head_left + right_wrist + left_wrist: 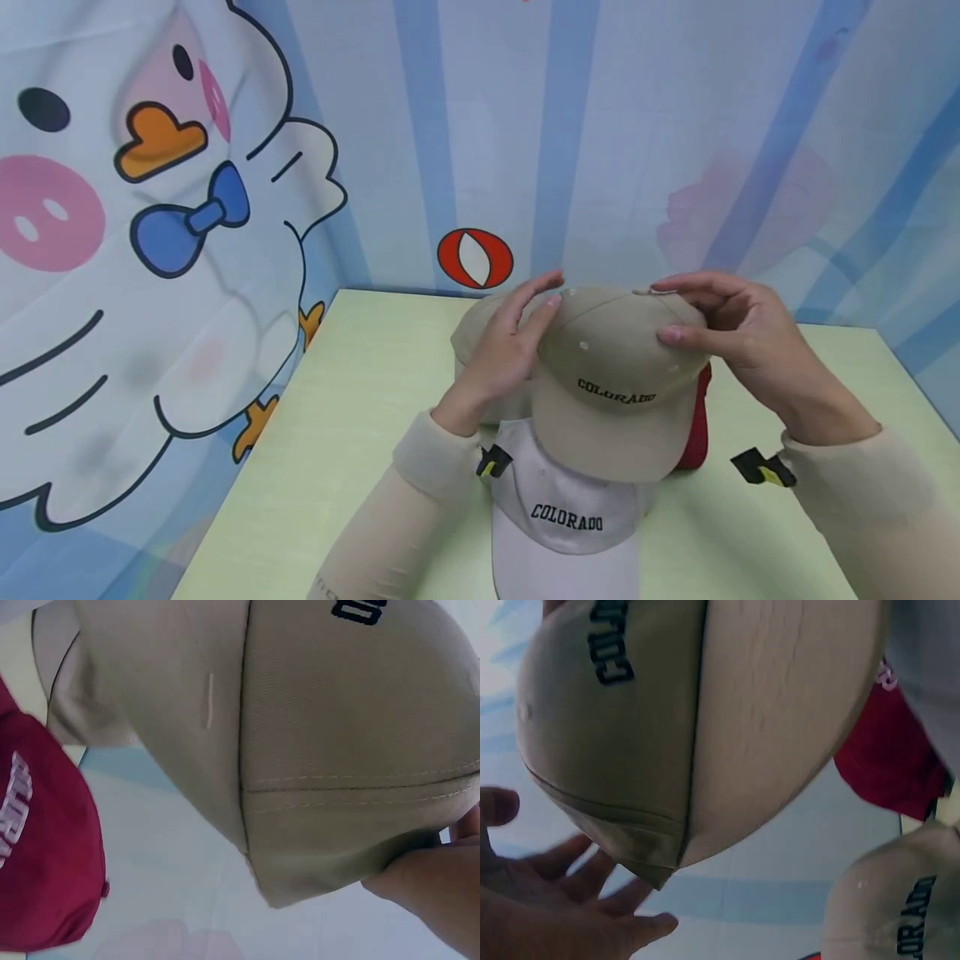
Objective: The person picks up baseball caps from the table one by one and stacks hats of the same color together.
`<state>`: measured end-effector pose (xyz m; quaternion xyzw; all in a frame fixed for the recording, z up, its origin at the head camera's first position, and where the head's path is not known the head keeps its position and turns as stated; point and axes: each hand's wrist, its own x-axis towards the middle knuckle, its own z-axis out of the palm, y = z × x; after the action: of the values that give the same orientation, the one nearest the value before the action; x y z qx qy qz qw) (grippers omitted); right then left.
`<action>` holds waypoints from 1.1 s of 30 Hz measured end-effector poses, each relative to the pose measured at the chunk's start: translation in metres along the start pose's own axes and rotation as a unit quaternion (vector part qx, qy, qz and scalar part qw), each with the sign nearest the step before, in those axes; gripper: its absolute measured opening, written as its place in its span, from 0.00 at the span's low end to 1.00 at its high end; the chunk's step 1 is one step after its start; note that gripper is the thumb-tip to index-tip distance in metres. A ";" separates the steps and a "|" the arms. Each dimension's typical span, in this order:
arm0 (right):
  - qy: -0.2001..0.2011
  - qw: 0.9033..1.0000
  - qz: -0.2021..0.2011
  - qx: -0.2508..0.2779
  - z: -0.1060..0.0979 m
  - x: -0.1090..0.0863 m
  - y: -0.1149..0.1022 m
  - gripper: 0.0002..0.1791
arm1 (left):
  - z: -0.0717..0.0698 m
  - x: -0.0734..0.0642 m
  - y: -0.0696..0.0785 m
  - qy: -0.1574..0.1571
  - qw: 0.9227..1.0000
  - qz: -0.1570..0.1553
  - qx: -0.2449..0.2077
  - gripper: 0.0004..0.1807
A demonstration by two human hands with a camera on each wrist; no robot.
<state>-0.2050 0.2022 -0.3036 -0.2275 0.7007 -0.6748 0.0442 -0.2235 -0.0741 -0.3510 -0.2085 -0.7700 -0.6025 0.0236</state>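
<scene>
A khaki baseball cap (618, 350) with dark COLORADO lettering is held up by its crown, its brim toward me and overlapping a pale cap below. My right hand (757, 350) pinches the crown's right side, thumb in front and fingers behind; the right wrist view shows the thumb (427, 889) against the fabric. On the other side, my left hand (498, 350) is beside the crown. Its fingers are loosely spread near the cap's edge in the left wrist view, where the hand (562, 907) does not grip the cap (622, 742).
The pale cap (566, 508), also lettered COLORADO, lies in front on the light table (330, 433). Another beige cap (471, 329) is behind my left hand. A dark red cap (700, 425) shows at the right. A cartoon-printed curtain (495, 125) hangs behind the table.
</scene>
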 end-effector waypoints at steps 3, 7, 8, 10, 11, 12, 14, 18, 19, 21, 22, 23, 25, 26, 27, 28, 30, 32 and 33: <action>-0.010 1.000 0.004 -0.019 0.009 0.011 -0.001 0.25 | -0.010 0.003 -0.005 -0.004 1.000 0.018 0.012 0.22; 0.005 0.998 0.013 -0.059 0.020 0.023 -0.002 0.24 | -0.021 0.004 -0.010 0.022 0.999 0.032 0.012 0.15; 0.011 0.997 0.015 -0.069 0.023 0.026 -0.003 0.23 | -0.024 0.005 -0.011 0.030 0.999 0.035 0.006 0.15; 0.024 0.995 0.017 -0.090 0.028 0.031 -0.004 0.23 | -0.029 0.007 -0.013 0.045 0.998 0.047 -0.006 0.13; 0.029 0.995 0.015 -0.093 0.031 0.034 -0.004 0.22 | -0.032 0.008 -0.013 0.052 0.997 0.052 -0.012 0.13; 0.033 0.995 0.008 -0.098 0.033 0.036 -0.004 0.21 | -0.034 0.010 -0.013 0.059 0.997 0.058 -0.014 0.12; 0.036 0.994 -0.010 -0.101 0.037 0.042 0.000 0.20 | -0.040 0.013 -0.014 0.071 0.995 0.069 -0.018 0.13; 0.047 0.989 -0.051 -0.130 0.045 0.054 0.009 0.18 | -0.051 0.019 -0.019 0.090 0.992 0.084 -0.011 0.13; 0.050 0.988 -0.056 -0.136 0.047 0.057 0.012 0.18 | -0.054 0.020 -0.021 0.095 0.992 0.085 -0.006 0.13; 0.053 0.986 -0.059 -0.144 0.051 0.063 0.018 0.18 | -0.058 0.022 -0.026 0.107 0.991 0.080 0.006 0.13; 0.053 0.986 -0.056 -0.145 0.052 0.066 0.021 0.18 | -0.060 0.022 -0.028 0.113 0.991 0.076 0.010 0.13; 0.054 0.987 -0.052 -0.145 0.054 0.069 0.024 0.18 | -0.062 0.023 -0.031 0.118 0.990 0.071 0.014 0.13; 0.054 0.988 -0.042 -0.139 0.057 0.076 0.030 0.18 | -0.066 0.026 -0.038 0.127 0.990 0.062 0.022 0.13; 0.053 0.989 -0.038 -0.135 0.058 0.079 0.034 0.18 | -0.068 0.028 -0.041 0.131 0.990 0.056 0.026 0.14; 0.051 0.990 -0.034 -0.130 0.059 0.083 0.037 0.19 | -0.070 0.030 -0.044 0.133 0.989 0.050 0.029 0.14; 0.047 0.991 -0.030 -0.122 0.061 0.086 0.040 0.19 | -0.072 0.031 -0.047 0.134 0.990 0.042 0.032 0.14; 0.042 0.993 -0.022 -0.112 0.062 0.093 0.048 0.20 | -0.075 0.035 -0.055 0.135 0.990 0.021 0.038 0.14; 0.036 0.993 -0.008 -0.108 0.063 0.098 0.056 0.21 | -0.077 0.038 -0.062 0.131 0.991 -0.007 0.041 0.14; 0.035 0.993 -0.001 -0.109 0.063 0.100 0.060 0.21 | -0.078 0.039 -0.066 0.127 0.991 -0.022 0.041 0.14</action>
<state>-0.2865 0.1048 -0.3426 -0.2079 0.7712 -0.6017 -0.0055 -0.2993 -0.1480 -0.3794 -0.1118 -0.7894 -0.5922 0.1165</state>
